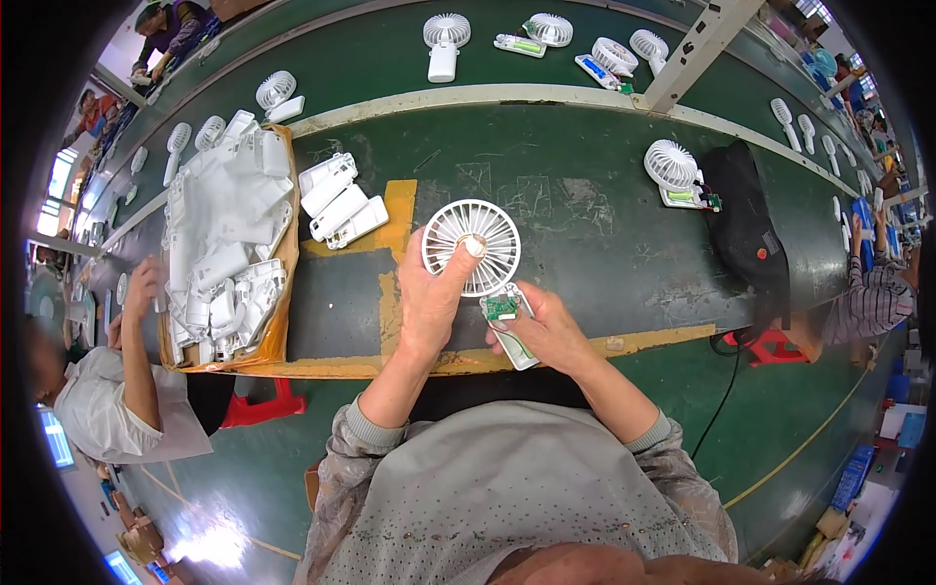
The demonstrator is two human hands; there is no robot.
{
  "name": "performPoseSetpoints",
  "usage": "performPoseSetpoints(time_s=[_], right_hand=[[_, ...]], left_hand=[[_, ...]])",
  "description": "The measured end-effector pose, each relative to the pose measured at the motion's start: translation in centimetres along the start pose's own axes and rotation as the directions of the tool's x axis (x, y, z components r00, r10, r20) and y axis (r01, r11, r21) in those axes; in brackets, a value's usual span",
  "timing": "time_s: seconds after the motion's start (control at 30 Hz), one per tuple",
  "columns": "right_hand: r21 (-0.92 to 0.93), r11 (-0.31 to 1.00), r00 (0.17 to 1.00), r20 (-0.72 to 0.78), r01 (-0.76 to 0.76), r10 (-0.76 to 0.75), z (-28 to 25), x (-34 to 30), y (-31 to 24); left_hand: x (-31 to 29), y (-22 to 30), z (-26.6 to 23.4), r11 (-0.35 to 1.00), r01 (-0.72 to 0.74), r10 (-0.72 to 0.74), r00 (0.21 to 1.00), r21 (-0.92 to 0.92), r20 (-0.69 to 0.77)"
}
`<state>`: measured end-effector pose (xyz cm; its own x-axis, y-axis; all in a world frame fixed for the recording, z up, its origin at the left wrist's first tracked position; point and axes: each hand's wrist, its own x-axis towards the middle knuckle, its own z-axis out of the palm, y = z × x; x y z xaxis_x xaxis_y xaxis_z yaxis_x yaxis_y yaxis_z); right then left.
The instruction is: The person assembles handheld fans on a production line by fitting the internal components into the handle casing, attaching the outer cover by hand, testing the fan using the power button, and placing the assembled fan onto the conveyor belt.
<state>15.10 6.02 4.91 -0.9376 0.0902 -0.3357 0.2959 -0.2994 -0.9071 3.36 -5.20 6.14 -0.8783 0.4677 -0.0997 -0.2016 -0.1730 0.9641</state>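
Between my hands, above the table's near edge, is a small white handheld fan with a round slatted cage. My left hand grips the cage from its left side, the thumb lying across the front near the hub. Below the cage, my right hand holds the fan's opened white handle from the right. A green circuit board shows at the handle's upper end, with thin wires and a pale green cell along its length. Some right-hand fingertips are hidden behind the handle.
On the left, a carton holds many white plastic shells, beside a stack of handle shells. Right stand another opened fan and a black cloth bag. Fans lie on the belt beyond a metal post. A co-worker sits left.
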Motion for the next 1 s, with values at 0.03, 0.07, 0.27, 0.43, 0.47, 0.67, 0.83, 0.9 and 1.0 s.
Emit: performPoseSetpoints(time_s=[0.03,0.07,0.27,0.43,0.47,0.67,0.83,0.9,1.0], right_hand=[[-0.022,0.999,0.999,-0.015,0.038,-0.038,-0.1,0.1,0.1],[-0.044,0.996,0.997,-0.03,0.075,-0.077,-0.1,0.2,0.2],[0.02,1.0,0.988,-0.15,0.024,-0.021,-0.9,1.3,0.5],[0.095,0.994,0.982,-0.188,0.053,-0.035,-0.8,2.0,0.8],[0.095,0.994,0.982,-0.185,0.051,-0.032,-0.8,2.2,0.9],[0.006,0.999,0.988,-0.148,-0.037,0.038,-1.3,2.8,1.7],[0.028,0.997,0.987,-0.138,-0.078,0.081,-1.1,3.0,1.4],[0.099,0.99,0.983,-0.143,-0.1,0.114,-1.2,3.2,1.7],[0.183,0.974,0.977,-0.139,-0.133,0.16,-1.4,3.3,1.7]], left_hand=[[0.0,0.0,0.0,1.0,0.005,-0.005,1.0,0.005,0.005],[0.0,0.0,0.0,1.0,0.01,-0.01,1.0,0.01,0.009],[-0.3,1.1,-1.2,0.487,-0.524,0.484,0.828,0.699,0.283],[-1.8,0.8,-0.8,0.532,-0.571,0.374,0.821,0.626,0.431],[-1.7,0.3,-0.7,0.568,-0.535,0.335,0.845,0.626,0.418],[-0.8,-1.2,-0.5,0.533,-0.565,0.346,0.825,0.63,0.446],[0.0,-1.4,-0.7,0.391,-0.683,0.425,0.728,0.616,0.538],[-0.1,-1.2,-0.7,0.316,-0.698,0.44,0.707,0.642,0.553],[-0.1,-1.2,-0.9,0.317,-0.679,0.415,0.727,0.662,0.547]])
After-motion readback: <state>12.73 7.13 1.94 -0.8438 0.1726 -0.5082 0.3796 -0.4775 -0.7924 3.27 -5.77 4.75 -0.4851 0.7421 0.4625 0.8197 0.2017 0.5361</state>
